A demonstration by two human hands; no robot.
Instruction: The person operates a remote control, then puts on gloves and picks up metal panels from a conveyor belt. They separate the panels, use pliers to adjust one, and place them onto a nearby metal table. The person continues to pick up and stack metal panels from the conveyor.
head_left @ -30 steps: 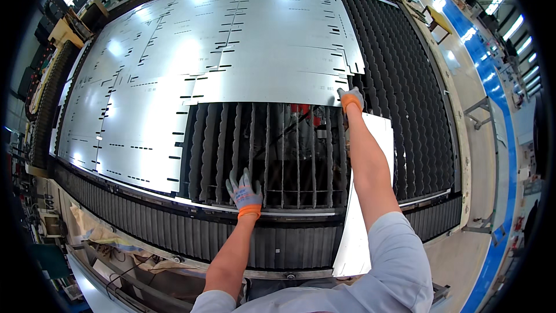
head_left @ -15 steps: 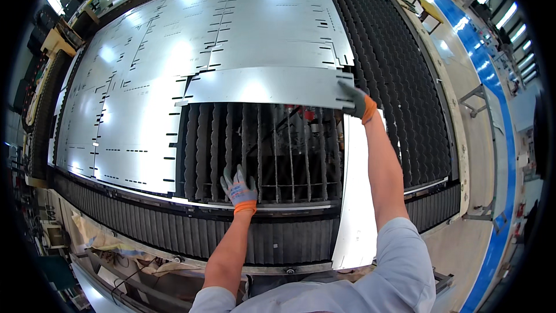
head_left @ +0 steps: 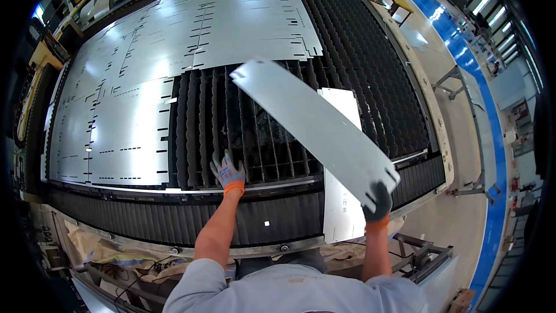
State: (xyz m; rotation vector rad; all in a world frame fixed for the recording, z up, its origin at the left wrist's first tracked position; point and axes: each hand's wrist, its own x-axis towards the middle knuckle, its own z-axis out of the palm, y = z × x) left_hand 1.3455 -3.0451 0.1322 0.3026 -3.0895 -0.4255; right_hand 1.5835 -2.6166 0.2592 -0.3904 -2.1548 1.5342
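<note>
My right hand (head_left: pixel 379 203), in a grey glove with an orange cuff, grips the near end of a long sheet-metal strip (head_left: pixel 315 127). The strip is raised and slants away to the far left, with notches at both ends. Beneath it, a second metal strip (head_left: pixel 339 197) lies over the near edge of the slatted cutting bed (head_left: pixel 197 122). My left hand (head_left: pixel 228 172), gloved the same way, rests with fingers spread at the front ends of the slats. Nothing is in it. Large slotted metal sheets (head_left: pixel 133 122) cover the left and far parts of the bed.
Wavy dark slats (head_left: pixel 370 64) fill the bed's right side. A black pleated cover (head_left: pixel 174 214) runs along the front edge. Right of the machine stand a metal frame rack (head_left: pixel 457 87) and a yellow-topped stool (head_left: pixel 401 1), near a blue floor stripe (head_left: pixel 489 168).
My right hand has lifted the strip off the bed and drawn it nearer, turning it from crosswise to slanting. Slats it covered now show. My left hand stays at the front slats.
</note>
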